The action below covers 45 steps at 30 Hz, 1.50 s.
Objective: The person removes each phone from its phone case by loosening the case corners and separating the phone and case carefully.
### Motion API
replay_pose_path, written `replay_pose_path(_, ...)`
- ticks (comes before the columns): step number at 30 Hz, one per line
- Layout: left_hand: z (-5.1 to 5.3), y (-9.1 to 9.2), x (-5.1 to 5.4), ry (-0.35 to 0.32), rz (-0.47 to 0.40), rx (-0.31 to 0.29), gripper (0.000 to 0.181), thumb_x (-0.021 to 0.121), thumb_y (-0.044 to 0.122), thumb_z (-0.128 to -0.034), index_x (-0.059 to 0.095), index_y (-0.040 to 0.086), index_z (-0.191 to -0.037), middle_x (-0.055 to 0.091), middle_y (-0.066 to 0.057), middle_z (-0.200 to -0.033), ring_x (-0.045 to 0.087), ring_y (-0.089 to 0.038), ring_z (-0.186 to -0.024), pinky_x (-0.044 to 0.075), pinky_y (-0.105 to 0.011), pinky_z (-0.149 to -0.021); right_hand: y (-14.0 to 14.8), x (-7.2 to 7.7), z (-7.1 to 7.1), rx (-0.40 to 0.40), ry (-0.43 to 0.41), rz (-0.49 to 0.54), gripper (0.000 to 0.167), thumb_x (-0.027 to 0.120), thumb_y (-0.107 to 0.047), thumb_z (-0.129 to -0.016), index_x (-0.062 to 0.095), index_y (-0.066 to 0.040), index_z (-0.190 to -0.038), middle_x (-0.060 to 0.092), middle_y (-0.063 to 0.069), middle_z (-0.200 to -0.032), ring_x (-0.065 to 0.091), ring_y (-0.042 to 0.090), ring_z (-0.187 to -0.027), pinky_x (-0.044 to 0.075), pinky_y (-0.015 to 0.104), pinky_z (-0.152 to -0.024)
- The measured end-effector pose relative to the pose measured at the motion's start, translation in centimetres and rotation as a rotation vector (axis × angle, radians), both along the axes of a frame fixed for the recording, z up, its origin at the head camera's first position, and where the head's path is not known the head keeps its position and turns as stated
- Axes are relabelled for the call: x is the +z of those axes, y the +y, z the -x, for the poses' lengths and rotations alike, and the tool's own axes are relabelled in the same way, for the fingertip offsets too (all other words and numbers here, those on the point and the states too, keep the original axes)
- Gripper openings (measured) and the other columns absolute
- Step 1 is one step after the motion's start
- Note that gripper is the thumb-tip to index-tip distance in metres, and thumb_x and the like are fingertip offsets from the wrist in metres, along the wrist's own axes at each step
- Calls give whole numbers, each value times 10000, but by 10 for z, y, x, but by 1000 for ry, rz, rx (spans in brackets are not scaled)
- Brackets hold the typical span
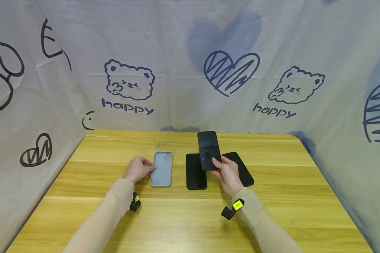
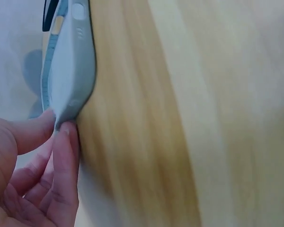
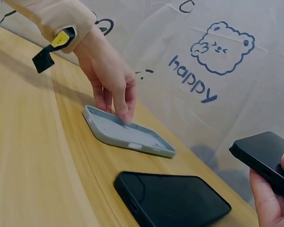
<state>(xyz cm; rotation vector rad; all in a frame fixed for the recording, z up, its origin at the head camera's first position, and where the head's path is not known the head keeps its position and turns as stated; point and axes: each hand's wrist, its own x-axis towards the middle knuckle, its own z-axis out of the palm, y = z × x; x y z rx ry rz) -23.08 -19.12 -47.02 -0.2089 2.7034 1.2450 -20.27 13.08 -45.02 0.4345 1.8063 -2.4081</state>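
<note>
My left hand (image 1: 138, 169) pinches the left edge of a pale blue phone case (image 1: 161, 172) between thumb and fingers. The case lies on the table with its hollow inside up and the camera cutout at its far right corner. My right hand (image 1: 229, 175) grips a black smartphone (image 1: 209, 147) near its lower end, thumb on the dark screen, raised above the table. Beneath it, a second black smartphone (image 1: 195, 175) lies flat. A third dark phone (image 1: 244, 172) lies slanted at the right, partly hidden by my right hand.
The wooden table (image 1: 177, 225) has its far edge against a white cloth backdrop (image 1: 177, 42) printed with bears and hearts. Cloth also hangs along both sides. A wrist strap with a yellow-faced device (image 1: 237, 205) sits on my right wrist.
</note>
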Motion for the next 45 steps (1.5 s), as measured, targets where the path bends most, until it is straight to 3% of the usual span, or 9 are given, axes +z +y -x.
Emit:
replay_pose_path(6, -3, 14, 16, 150, 117, -7, 282, 694, 254, -952, 695, -1, -1072, 705, -125, -926, 635, -201, -755, 467, -260, -620, 25, 5, 6, -27, -11, -31, 389, 628, -127, -1004, 553, 33, -1351, 677, -53, -889, 711, 51, -729, 589, 182, -676)
replay_pose_path(14, -9, 57, 37, 270, 73, -128, 265, 643, 209, -987, 689, 23, -1170, 709, -110, -1008, 646, -207, -792, 498, -303, -663, 79, 12, 18, -86, 1, -31, 478, 601, -97, -1008, 448, 53, -1436, 701, -119, -826, 722, 10, -760, 588, 159, -704)
replay_pose_path(21, -20, 93, 37, 309, 115, -257, 260, 657, 223, -986, 690, 44, -1172, 726, -89, -1052, 715, -222, -883, 582, -358, -765, 128, 12, 22, -153, -3, -267, 357, 668, -184, -980, 581, 4, -1271, 666, -127, -762, 675, 10, -642, 569, 169, -635)
replay_pose_path(27, -28, 108, 35, 300, 172, -318, 264, 660, 231, -991, 687, 56, -1186, 719, -105, -1136, 698, -255, -930, 575, -384, -771, 160, -3, 28, -169, -17, -520, 452, 672, -214, -978, 583, 50, -1333, 627, -185, -759, 647, -22, -633, 575, 194, -646)
replay_pose_path(29, -28, 111, 34, 295, 176, -329, 262, 656, 227, -992, 687, 57, -1191, 718, -109, -1154, 695, -261, -933, 575, -389, -771, 167, -8, 30, -182, -22, -569, 457, 672, -211, -977, 587, 60, -1335, 660, -116, -848, 642, -44, -633, 577, 192, -646)
replay_pose_path(31, -28, 113, 33, 292, 176, -339, 263, 654, 220, -994, 685, 55, -1196, 717, -116, -1164, 695, -264, -944, 577, -396, -787, 172, -11, 32, -191, -28, -593, 453, 663, -196, -981, 586, 68, -1340, 707, 48, -1009, 637, -62, -632, 577, 190, -641)
replay_pose_path(34, -29, 116, 33, 294, 171, -349, 267, 651, 213, -994, 684, 47, -1200, 717, -124, -1169, 697, -275, -971, 579, -413, -820, 177, -14, 33, -187, -49, -598, 473, 635, -182, -994, 552, 69, -1385, 604, 284, -1327, 624, -81, -631, 579, 186, -646)
replay_pose_path(37, -30, 119, 35, 299, 163, -355, 275, 647, 211, -996, 683, 36, -1207, 715, -140, -1173, 693, -289, -982, 576, -431, -838, 183, -15, 35, -175, -82, -575, 521, 610, -178, -1005, 486, 59, -1451, 482, 312, -1477, 610, -93, -637, 575, 172, -658)
replay_pose_path(45, -32, 122, 35, 300, 143, -357, 266, 648, 211, -996, 684, 44, -1200, 712, -138, -1171, 684, -258, -920, 568, -396, -773, 191, -20, 38, -171, -126, -572, 559, 616, -173, -997, 449, 51, -1481, 450, 308, -1504, 592, -82, -627, 567, 158, -642)
